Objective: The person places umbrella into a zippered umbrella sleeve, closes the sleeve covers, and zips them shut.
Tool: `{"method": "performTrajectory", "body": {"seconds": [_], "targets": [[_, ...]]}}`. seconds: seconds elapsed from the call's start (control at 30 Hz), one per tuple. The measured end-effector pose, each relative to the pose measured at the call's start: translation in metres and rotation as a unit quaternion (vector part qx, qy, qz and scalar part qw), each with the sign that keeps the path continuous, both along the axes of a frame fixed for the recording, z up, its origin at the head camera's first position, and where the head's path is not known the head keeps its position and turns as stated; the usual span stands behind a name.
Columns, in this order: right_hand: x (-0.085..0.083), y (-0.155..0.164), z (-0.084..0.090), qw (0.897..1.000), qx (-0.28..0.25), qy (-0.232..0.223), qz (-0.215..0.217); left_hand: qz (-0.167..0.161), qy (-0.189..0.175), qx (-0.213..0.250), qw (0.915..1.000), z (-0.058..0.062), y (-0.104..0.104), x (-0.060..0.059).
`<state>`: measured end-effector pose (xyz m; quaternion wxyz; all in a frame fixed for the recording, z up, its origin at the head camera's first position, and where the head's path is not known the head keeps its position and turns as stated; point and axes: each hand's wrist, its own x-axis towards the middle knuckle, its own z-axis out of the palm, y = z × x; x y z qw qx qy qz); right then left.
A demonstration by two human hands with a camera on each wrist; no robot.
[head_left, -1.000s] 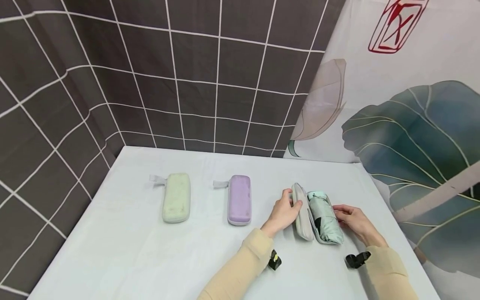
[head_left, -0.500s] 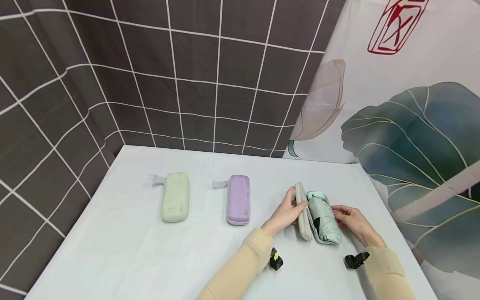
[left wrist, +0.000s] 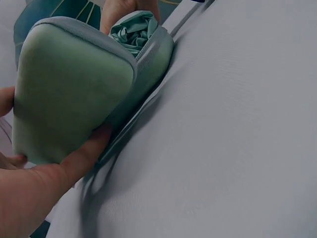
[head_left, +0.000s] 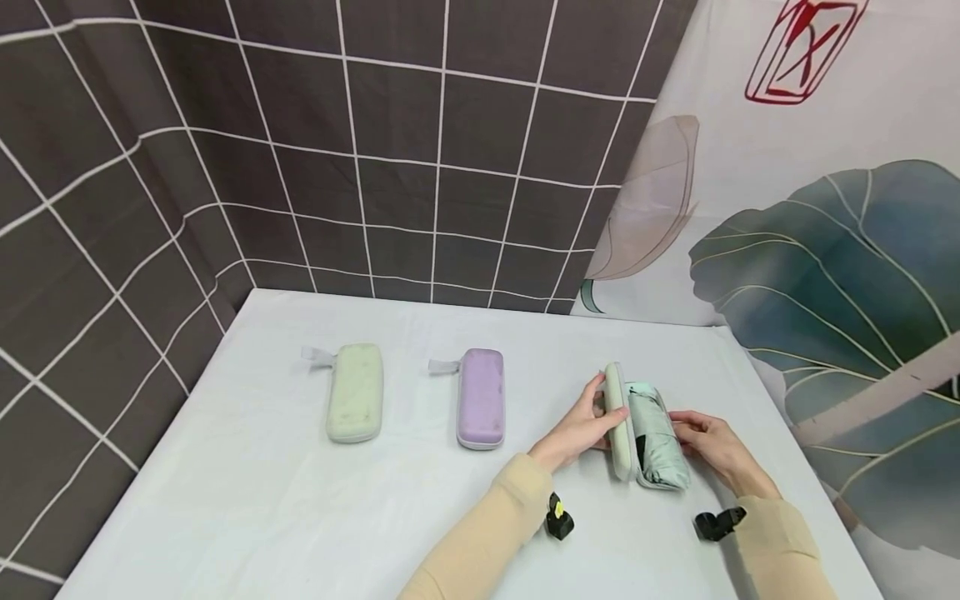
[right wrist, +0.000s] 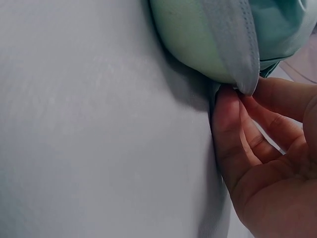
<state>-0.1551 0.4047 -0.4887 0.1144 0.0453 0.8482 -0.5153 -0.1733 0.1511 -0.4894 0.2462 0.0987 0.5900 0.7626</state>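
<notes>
A pale green zip case [head_left: 619,429] stands unfolded on the right side of the table, its lid tipped up on edge. A rolled mint-green umbrella [head_left: 662,442] lies in the base half. My left hand [head_left: 573,429] grips the lid, thumb on one long side and fingers on the other; the left wrist view shows the lid's smooth outer face [left wrist: 74,89]. From the right, my right hand [head_left: 716,450] pinches the base's edge. In the right wrist view its thumb and fingertips meet at the case's grey rim [right wrist: 242,54], beside the umbrella fabric [right wrist: 277,29].
A closed purple case [head_left: 481,400] with a grey loop lies at the table's middle, left of my left hand. Farther left is a closed light green case [head_left: 356,393]. A dark grid curtain [head_left: 390,192] and a leaf-printed cloth [head_left: 817,267] hang behind the white table [head_left: 225,500].
My left hand has moved right, swinging the lid from leaning left to nearly upright beside the umbrella. My right hand stays at the base's edge. The other two cases lie where they were.
</notes>
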Motion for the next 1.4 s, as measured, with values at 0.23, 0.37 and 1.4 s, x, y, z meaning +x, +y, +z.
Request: {"method": "performTrajectory", "body": {"seconds": [0.23, 0.37, 1.4], "targets": [[0.001, 0.001, 0.001, 1.000, -0.015, 0.003, 0.002, 0.013, 0.035, -0.069, 0.9970, 0.007, 0.005, 0.003], [0.001, -0.001, 0.002, 1.000, 0.000, 0.000, 0.000, 0.027, 0.046, -0.122, 0.9911, 0.011, 0.007, 0.005], [0.002, -0.003, 0.003, 0.999, 0.045, -0.013, -0.009, 0.077, 0.104, -0.266, 0.9553, 0.033, 0.029, 0.012]]}}
